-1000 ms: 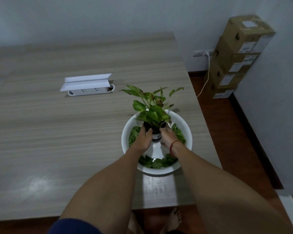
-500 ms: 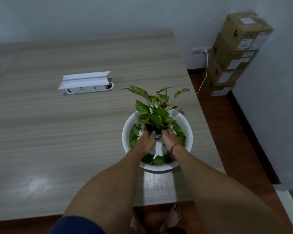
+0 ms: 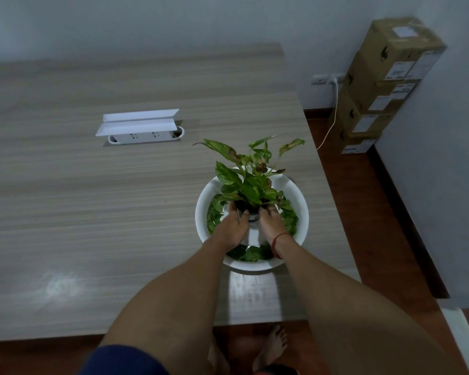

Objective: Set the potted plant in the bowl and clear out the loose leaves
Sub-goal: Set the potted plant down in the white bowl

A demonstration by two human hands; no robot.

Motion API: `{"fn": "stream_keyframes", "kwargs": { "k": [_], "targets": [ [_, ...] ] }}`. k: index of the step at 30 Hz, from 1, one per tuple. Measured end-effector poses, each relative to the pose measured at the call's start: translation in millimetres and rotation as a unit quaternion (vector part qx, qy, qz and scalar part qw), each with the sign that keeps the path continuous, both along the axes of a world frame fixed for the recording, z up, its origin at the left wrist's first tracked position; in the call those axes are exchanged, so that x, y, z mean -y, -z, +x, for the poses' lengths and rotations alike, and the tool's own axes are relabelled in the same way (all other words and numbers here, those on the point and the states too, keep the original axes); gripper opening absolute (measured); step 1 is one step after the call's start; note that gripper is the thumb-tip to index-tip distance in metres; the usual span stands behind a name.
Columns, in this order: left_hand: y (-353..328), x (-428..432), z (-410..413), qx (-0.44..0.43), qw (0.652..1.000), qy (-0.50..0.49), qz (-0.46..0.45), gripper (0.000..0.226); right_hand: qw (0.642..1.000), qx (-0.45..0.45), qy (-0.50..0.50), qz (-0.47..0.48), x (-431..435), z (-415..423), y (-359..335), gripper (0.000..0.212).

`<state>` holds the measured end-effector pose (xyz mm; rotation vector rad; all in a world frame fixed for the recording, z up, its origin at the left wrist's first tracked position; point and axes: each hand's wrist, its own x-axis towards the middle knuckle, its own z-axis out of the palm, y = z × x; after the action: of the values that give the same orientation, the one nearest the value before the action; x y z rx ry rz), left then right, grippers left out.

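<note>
Both hands, the left hand and the right hand, close around the small dark pot of the potted plant, right of frame centre, inside the white bowl. Best to lower it level and centred, then release. Loose leaves ring the bowl's floor.

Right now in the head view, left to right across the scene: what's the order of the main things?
Power strip recessed in the table → white bowl with the potted plant held inside by both hands → white cable from the wall socket → stacked cardboard boxes.
</note>
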<state>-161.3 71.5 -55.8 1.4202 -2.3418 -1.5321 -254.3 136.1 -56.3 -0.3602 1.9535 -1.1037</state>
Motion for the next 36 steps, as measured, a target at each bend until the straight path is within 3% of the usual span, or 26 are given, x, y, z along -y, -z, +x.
{"fn": "stream_keyframes", "kwargs": {
  "k": [8, 17, 21, 25, 27, 31, 36],
  "targets": [
    [2.9, -7.7, -1.2, 0.05, 0.997, 0.019, -0.048, 0.054, 1.0, -0.004, -0.018, -0.011, -3.4, -2.8, 1.4, 0.042],
    [-1.2, -4.2, -0.7, 0.057, 0.998, 0.017, -0.019, 0.065, 1.0, -0.007, -0.019, 0.002, -7.9, 0.6, -0.6, 0.046],
    [-7.4, -2.8, 1.9, 0.111, 0.992, 0.053, -0.035, 0.066, 1.0, -0.014, -0.01, 0.01, -10.6, -0.2, -5.3, 0.045],
    [-4.6, 3.4, 5.7, 0.199, 0.969, 0.11, -0.099, 0.061, 0.992, -0.091, -0.062, 0.057, -15.2, -3.2, -9.4, 0.044],
    [-1.9, 3.5, 7.4, 0.247, 0.952, 0.128, -0.124, 0.058, 0.974, -0.146, -0.128, 0.119, -17.8, -5.8, -4.8, 0.048],
    [4.5, -6.0, 9.8, 0.296, 0.938, 0.117, -0.142, 0.053, 0.896, -0.221, -0.264, 0.278, -24.0, -11.6, 5.1, 0.059],
    [6.4, -21.0, 9.8, 0.311, 0.934, 0.112, -0.137, 0.041, 0.86, -0.246, -0.312, 0.319, -30.4, -5.5, 2.9, 0.033]
  ]
}}
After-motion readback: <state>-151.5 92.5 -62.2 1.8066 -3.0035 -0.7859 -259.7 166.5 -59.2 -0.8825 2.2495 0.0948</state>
